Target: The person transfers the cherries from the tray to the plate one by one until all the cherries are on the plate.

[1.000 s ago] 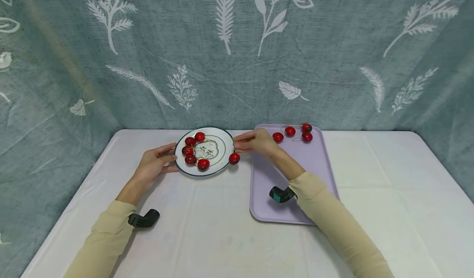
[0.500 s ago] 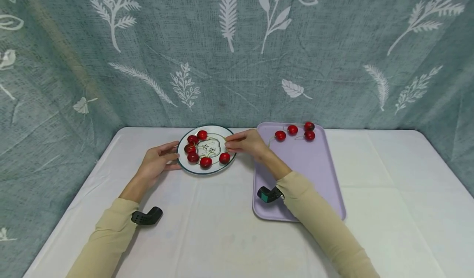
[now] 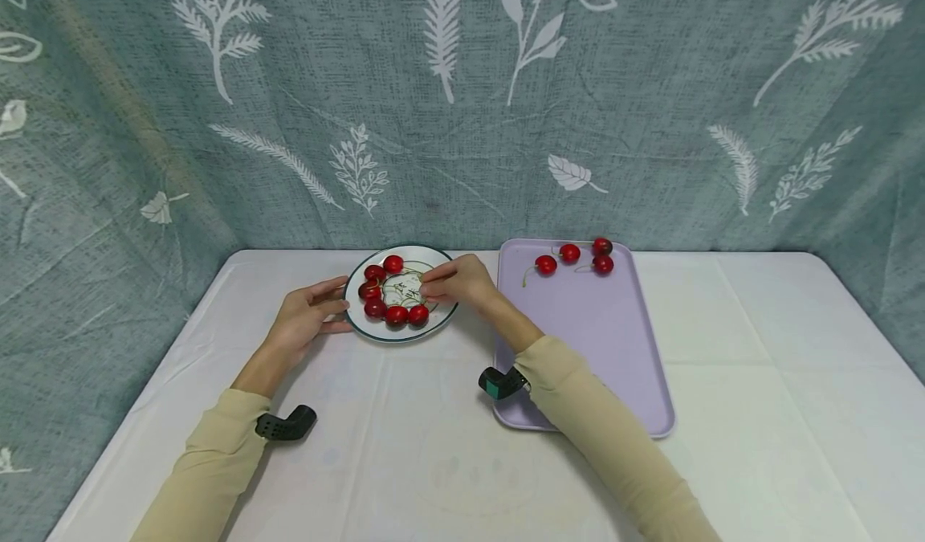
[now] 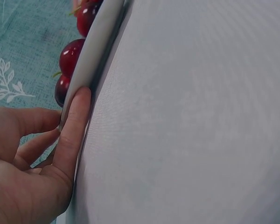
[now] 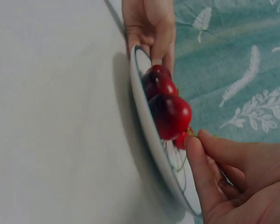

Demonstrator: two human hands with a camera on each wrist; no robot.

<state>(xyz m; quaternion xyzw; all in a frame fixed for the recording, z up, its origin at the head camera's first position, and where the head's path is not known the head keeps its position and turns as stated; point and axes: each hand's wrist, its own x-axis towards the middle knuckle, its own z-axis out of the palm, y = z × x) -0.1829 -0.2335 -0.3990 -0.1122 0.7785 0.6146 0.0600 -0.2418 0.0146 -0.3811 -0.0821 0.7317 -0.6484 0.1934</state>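
Note:
A white plate with a dark rim (image 3: 439,315) bears several red cherries (image 3: 375,308) along its left and front side, stems toward the middle. My left hand (image 3: 298,323) grips the plate's left edge; the left wrist view has fingers above and below the rim (image 4: 99,46). Over the plate's right part, my right hand (image 3: 462,283) pinches the green stem of a cherry (image 3: 418,315), thumb and forefinger together. That cherry lies at the plate's front, beside another cherry (image 3: 396,315). In the right wrist view the right hand (image 5: 242,175) holds the stem close to the cherries.
Right of the plate lies a lilac tray (image 3: 600,325), with several cherries (image 3: 569,254) near its back edge. Under both is a white tablecloth (image 3: 405,446). A green patterned curtain (image 3: 462,165) hangs behind the table. The right forearm crosses the tray's front left part.
My right hand has moved left over the plate, bringing the cherry from outside the right rim to the front, beside the others. The left hand has kept its grip on the plate.

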